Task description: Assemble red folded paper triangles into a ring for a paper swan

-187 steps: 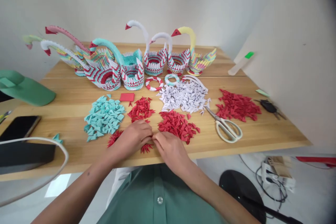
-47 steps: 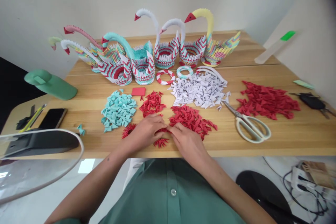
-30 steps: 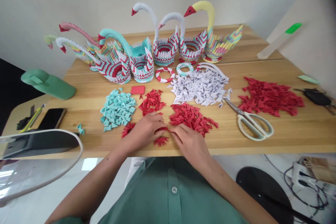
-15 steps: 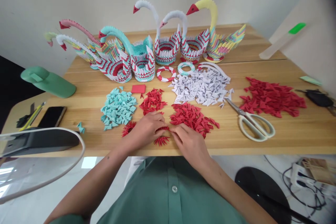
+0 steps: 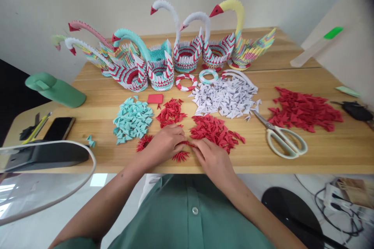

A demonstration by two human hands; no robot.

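Note:
Fingers closed, my left hand (image 5: 168, 142) grips a chain of red folded paper pieces (image 5: 184, 143) just above the table's front edge. The thumb and fingers of my right hand (image 5: 212, 159) pinch a red folded paper piece (image 5: 192, 145) at the chain's right end. Below the hands lies a spiky fan of red pieces (image 5: 181, 156). A red spiky paper ring (image 5: 143, 143) sits left of my left hand, partly covered by it. Behind the hands are a small red pile (image 5: 172, 111) and a larger red pile (image 5: 214, 130) of folded pieces.
Paper swans (image 5: 187, 52) line the back of the wooden table (image 5: 99, 105). Nearer are turquoise pieces (image 5: 133, 118), white pieces (image 5: 226, 95), scissors (image 5: 284, 142) and another red pile (image 5: 305, 109). A green bottle (image 5: 57, 91) and a phone (image 5: 60, 128) are at the left.
My right hand has shifted slightly away from the left hand, and a red piece now shows between the fingertips. My left hand keeps its grip.

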